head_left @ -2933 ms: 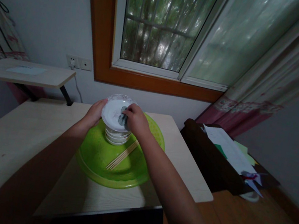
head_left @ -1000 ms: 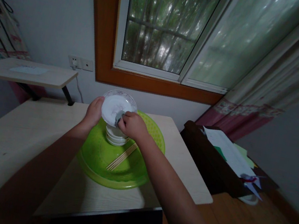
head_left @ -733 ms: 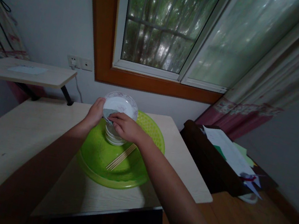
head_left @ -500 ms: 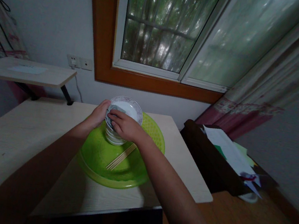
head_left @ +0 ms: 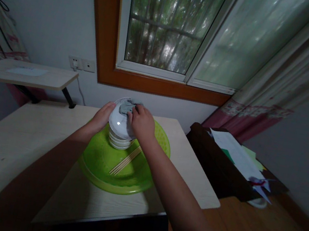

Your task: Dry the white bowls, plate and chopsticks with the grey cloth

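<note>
My left hand (head_left: 102,117) grips a white plate (head_left: 120,124) by its left edge, fingers closed round the rim. The plate is tilted above a stack of white bowls (head_left: 119,144). In my right hand (head_left: 143,122) a grey-green cloth (head_left: 127,107) is bunched, pressed on the far part of the plate. The fingertips of that hand are partly hidden. Below, a large lime-green basin (head_left: 98,161) stands on the pale wooden table (head_left: 25,136). Inside it are the bowls and a small bundle of wooden chopsticks (head_left: 125,161), to the right of the stack.
A raised shelf (head_left: 49,82) with a paper sheet on it stands at the table's back left. Behind the table are a wall socket (head_left: 81,64) and a window with an orange-brown frame (head_left: 162,86). To the right, a dark brown box-like piece (head_left: 212,161) carries papers.
The cloth has swept over the plate, from its near side to its left edge and now its far side. My left hand has shifted slightly, and the plate's tilt has changed.
</note>
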The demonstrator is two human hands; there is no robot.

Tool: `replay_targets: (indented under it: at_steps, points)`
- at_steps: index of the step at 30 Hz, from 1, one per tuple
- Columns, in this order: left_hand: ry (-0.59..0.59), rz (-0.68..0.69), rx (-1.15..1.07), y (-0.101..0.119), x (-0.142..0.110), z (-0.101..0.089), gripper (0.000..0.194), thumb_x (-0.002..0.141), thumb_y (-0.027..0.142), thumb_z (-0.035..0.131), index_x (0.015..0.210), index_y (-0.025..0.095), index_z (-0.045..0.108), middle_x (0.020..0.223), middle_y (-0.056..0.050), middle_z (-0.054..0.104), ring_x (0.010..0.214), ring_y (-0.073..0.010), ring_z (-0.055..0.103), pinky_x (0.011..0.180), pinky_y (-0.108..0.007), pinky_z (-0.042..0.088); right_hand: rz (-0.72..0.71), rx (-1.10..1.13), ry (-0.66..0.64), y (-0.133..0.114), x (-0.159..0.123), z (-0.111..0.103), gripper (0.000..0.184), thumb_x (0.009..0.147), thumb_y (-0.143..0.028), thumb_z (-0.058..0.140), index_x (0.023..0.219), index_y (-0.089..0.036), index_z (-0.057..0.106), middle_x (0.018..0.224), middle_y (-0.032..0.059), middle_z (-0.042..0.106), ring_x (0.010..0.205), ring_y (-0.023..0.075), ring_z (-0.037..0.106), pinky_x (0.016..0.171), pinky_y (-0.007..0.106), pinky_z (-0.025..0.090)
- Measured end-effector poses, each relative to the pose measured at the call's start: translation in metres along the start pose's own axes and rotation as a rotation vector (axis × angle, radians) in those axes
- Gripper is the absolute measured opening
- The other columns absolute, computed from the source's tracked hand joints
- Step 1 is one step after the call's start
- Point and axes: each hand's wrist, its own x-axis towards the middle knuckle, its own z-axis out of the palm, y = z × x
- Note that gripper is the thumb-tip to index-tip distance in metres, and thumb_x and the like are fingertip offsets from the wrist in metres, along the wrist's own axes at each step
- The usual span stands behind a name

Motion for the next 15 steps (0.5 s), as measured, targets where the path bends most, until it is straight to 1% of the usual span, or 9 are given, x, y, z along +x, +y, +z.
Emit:
replay_targets:
  at_steps: [3, 6, 8, 11, 13, 15]
  points:
    - [0.045, -0.010, 0.034, 0.0011, -0.0016, -0.0024, 0.041, 0.088, 0.058, 0.052, 0.094, 0.019, 0.064, 0.097, -0.005, 0.067, 0.093, -0.0215, 0.060, 0.089, -0.034, 0.048, 0.034, -0.066, -0.037, 0.0064, -0.0008, 0.0010, 0.031, 0.102, -0.029, 0.049, 0.104, -0.012, 0.075, 0.111, 0.0199, 0.069, 0.108, 0.0312, 0.060, 0.092, 0.043, 0.052]
    - [0.085, 0.000, 0.068, 0.0016, -0.0017, -0.0051, 0.041, 0.088, 0.058, 0.053, 0.096, 0.019, 0.064, 0.102, -0.006, 0.068, 0.100, -0.0223, 0.059, 0.094, -0.033, 0.047, 0.070, -0.113, -0.112, 0.0104, -0.0026, 0.0021, 0.027, 0.098, -0.019, 0.051, 0.093, -0.013, 0.076, 0.101, 0.0203, 0.071, 0.099, 0.0306, 0.064, 0.081, 0.039, 0.054]
    - [0.103, 0.003, 0.083, 0.0022, -0.0012, -0.0068, 0.042, 0.088, 0.057, 0.053, 0.099, 0.019, 0.065, 0.106, -0.006, 0.068, 0.104, -0.0227, 0.059, 0.097, -0.033, 0.046, 0.104, -0.116, -0.149, 0.0102, -0.0036, 0.0010, 0.023, 0.095, -0.016, 0.051, 0.097, -0.014, 0.075, 0.100, 0.0189, 0.071, 0.094, 0.0294, 0.066, 0.078, 0.037, 0.054]
    - [0.134, 0.011, 0.096, 0.0041, -0.0003, -0.0087, 0.042, 0.090, 0.056, 0.050, 0.101, 0.018, 0.064, 0.107, -0.007, 0.068, 0.106, -0.0231, 0.059, 0.099, -0.034, 0.045, 0.113, -0.085, -0.160, 0.0078, -0.0045, -0.0024, 0.026, 0.093, -0.015, 0.053, 0.115, -0.018, 0.068, 0.104, 0.0149, 0.072, 0.088, 0.0271, 0.068, 0.077, 0.035, 0.053]
    - [0.158, 0.022, 0.110, 0.0056, 0.0003, -0.0097, 0.041, 0.091, 0.055, 0.048, 0.098, 0.018, 0.063, 0.106, -0.007, 0.068, 0.105, -0.0228, 0.059, 0.100, -0.033, 0.045, 0.062, -0.034, -0.165, 0.0070, -0.0048, -0.0035, 0.027, 0.093, -0.016, 0.055, 0.117, -0.020, 0.067, 0.107, 0.0125, 0.072, 0.087, 0.0249, 0.068, 0.077, 0.033, 0.052]
    - [0.178, 0.024, 0.130, 0.0065, 0.0010, -0.0104, 0.039, 0.091, 0.053, 0.047, 0.096, 0.018, 0.063, 0.105, -0.007, 0.068, 0.104, -0.0223, 0.058, 0.099, -0.032, 0.044, -0.024, 0.055, -0.176, 0.0076, -0.0049, -0.0021, 0.023, 0.093, -0.017, 0.057, 0.112, -0.021, 0.069, 0.109, 0.0106, 0.071, 0.089, 0.0224, 0.068, 0.079, 0.031, 0.051]
